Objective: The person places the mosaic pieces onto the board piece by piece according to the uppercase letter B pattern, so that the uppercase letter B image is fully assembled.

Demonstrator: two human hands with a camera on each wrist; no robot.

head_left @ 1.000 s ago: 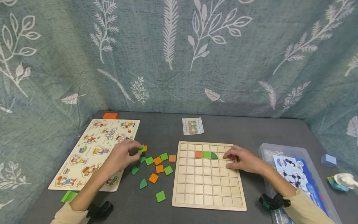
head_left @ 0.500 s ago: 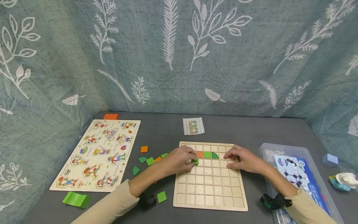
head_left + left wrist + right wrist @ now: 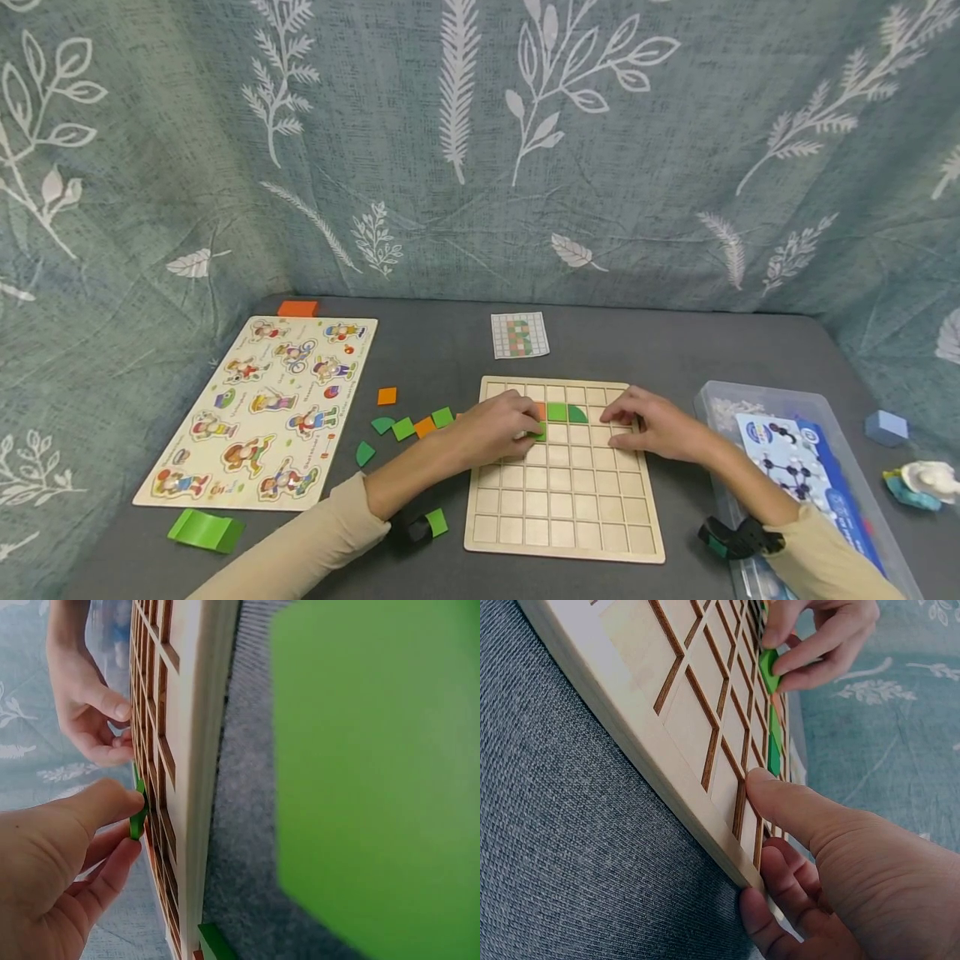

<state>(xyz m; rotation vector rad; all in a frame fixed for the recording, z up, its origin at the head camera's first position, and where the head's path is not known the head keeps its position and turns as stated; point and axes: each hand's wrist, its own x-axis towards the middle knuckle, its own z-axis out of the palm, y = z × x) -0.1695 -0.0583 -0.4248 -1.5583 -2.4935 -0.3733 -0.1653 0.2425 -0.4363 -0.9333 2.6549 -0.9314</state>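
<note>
My left hand [image 3: 498, 427] is over the upper left of a wooden grid board [image 3: 557, 533]. It pinches a green square tile [image 3: 138, 814] between thumb and fingers, standing tilted at the grid in the left wrist view. Above that tile, an orange square tile [image 3: 541, 410] is partly covered by the hand. Beside it in the same row lie another green square tile [image 3: 557, 412] and a dark green quarter-circle tile [image 3: 577, 413]. My right hand [image 3: 855, 862] grips the board's right side, thumb on the grid and other fingers curled at the edge.
Loose green and orange tiles [image 3: 403, 428] lie left of the board. A paper pattern card [image 3: 520, 335] lies behind it. A picture puzzle board [image 3: 255, 417] is at left, near a green block [image 3: 206, 532]. A clear plastic box [image 3: 813, 408] stands at right.
My left hand has carried the green square tile from the loose tiles rightward onto the grid, then slightly farther right. The right hand has stayed in place.
</note>
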